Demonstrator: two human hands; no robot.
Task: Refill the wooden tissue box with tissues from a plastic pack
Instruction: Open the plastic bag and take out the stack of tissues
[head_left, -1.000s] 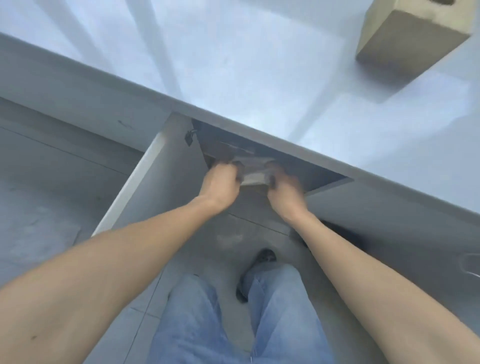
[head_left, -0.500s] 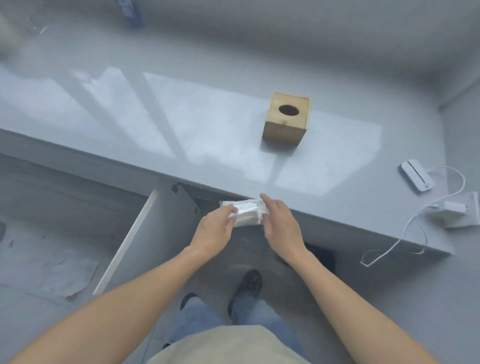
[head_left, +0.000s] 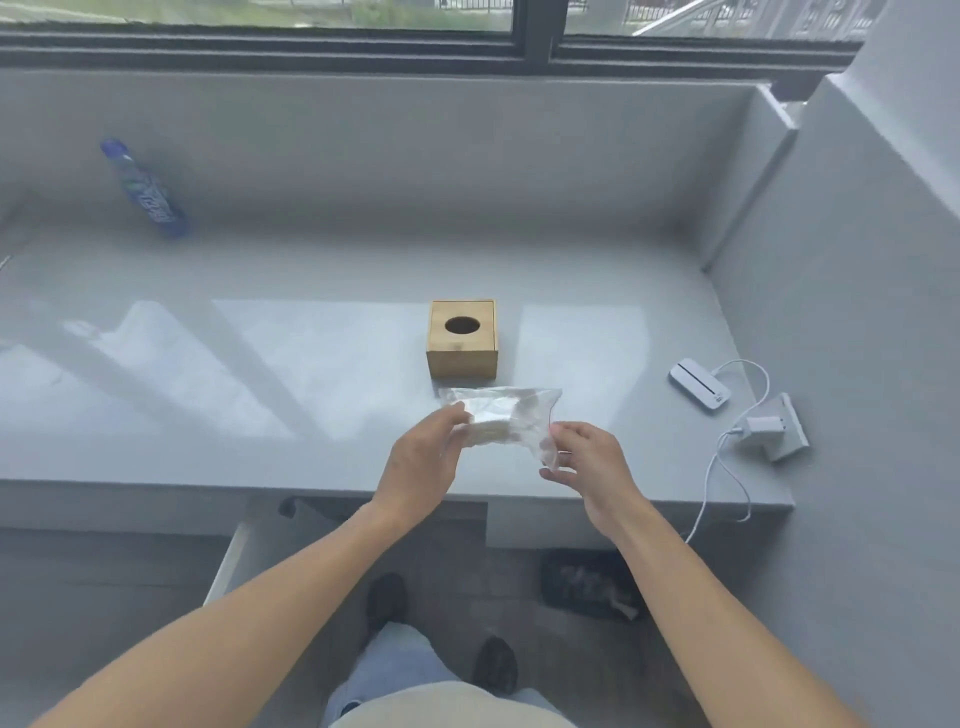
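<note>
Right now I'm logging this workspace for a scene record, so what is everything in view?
wooden tissue box: one, light wood, round top hole, mid counter.
plastic pack: one, clear, white tissues inside, held over the counter in front of the box.
bottle: one, blue label, far left by the wall.
flat device: one, white, right of the box.
charger: one, white, on a white block at the counter's right edge, cable trailing off the edge.
counter: one, glossy grey.
cupboard door: one, white, open under the counter.
left hand: grip on the pack's left side.
right hand: pinching the pack's right corner.
</note>
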